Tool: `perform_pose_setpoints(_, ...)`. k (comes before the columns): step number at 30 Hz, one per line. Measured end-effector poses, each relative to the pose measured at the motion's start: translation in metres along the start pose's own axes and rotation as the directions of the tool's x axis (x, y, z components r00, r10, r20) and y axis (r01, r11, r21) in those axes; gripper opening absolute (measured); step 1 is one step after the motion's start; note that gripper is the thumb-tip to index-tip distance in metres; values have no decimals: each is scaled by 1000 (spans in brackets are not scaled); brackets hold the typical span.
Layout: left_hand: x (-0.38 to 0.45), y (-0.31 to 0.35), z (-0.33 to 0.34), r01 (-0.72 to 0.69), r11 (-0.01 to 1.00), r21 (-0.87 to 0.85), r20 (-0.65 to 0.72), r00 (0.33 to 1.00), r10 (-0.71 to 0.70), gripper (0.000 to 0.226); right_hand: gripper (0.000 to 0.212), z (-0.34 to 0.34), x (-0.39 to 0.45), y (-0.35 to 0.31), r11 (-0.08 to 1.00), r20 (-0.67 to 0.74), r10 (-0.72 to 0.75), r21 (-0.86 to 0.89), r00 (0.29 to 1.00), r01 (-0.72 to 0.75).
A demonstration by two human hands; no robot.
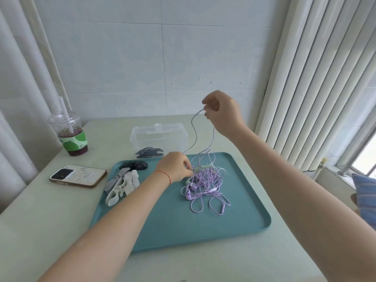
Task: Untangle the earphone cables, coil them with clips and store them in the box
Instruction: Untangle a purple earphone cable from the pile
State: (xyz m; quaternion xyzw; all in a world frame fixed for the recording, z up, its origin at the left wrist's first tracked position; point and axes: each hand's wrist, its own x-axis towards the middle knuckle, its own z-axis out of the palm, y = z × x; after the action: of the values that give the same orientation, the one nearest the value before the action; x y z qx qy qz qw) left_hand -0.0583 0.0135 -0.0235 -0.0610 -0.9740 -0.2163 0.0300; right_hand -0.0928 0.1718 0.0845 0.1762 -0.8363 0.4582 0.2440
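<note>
1 head-worn camera looked forward and down, close over the teal tray, with the tiled wall beyond.

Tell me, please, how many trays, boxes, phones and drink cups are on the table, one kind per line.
tray: 1
box: 1
phone: 1
drink cup: 1
Total: 4

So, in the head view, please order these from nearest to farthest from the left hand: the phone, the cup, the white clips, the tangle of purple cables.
Measured from the left hand:
1. Purple cables: at its fingertips, on the tray.
2. White clips: to its left, on the tray's left edge.
3. Phone: farther left, on the table.
4. Cup: far left, toward the back.
</note>
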Motion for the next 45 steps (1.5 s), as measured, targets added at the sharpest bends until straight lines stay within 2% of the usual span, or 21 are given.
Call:
perform_pose_setpoints(3,-3,2,-16,13,993,-121,117,993,1,57,16,0,-1,1,999,51,52,-7,997,-52)
perform_pose_setpoints(5,-4,4,-28,18,973,-231,159,987,20,64,14,0,-3,0,995,104,97,-3,990,-97)
perform_pose_setpoints(11,-5,15,-40,75,806,-587,95,995,-24,21,10,5,-8,-6,985,138,168,16,976,-172)
perform_pose_setpoints(14,-7,26,-37,48,771,-635,78,997,3,19,12,11,-8,-10,964,163,236,83,958,-251)
perform_pose_setpoints(17,-6,35,-31,4,765,-644,26,1000,17,23,12,14,-10,-15,890,253,299,274,920,-365)
perform_pose_setpoints(20,-3,39,-27,-24,701,-712,-73,996,-40,15,10,12,-12,-18,814,331,335,370,882,-448)
perform_pose_setpoints(23,-2,37,-26,-5,650,-760,-93,991,-101,12,14,12,-11,-13,767,372,354,409,858,-494)
perform_pose_setpoints(26,-3,30,-28,58,541,-839,-54,980,-190,18,33,10,-12,-4,827,372,361,297,855,-478)
perform_pose_setpoints(29,-4,20,-33,125,383,-916,6,955,-298,16,50,6,-18,9,919,433,377,-66,819,-389)
perform_pose_setpoints(32,-6,11,-34,150,266,-952,61,947,-316,11,29,7,-26,20,919,553,389,-283,737,-274)
perform_pose_setpoints(34,-6,7,-35,154,215,-964,79,943,-324,12,16,11,-29,25,922,579,379,-307,722,-237)
perform_pose_setpoints(36,-6,5,-35,162,196,-967,91,940,-330,14,13,14,-29,25,931,569,360,-274,740,-242)
perform_pose_setpoints(38,-6,5,-34,171,190,-967,102,940,-327,14,11,16,-28,23,940,557,342,-203,756,-275)
perform_pose_setpoints(41,-5,4,-34,168,180,-969,101,939,-329,14,14,17,-26,16,935,612,325,-93,721,-342)
perform_pose_setpoints(45,-4,6,-36,162,203,-966,94,946,-311,15,7,19,-27,13,932,628,316,-68,711,-355)
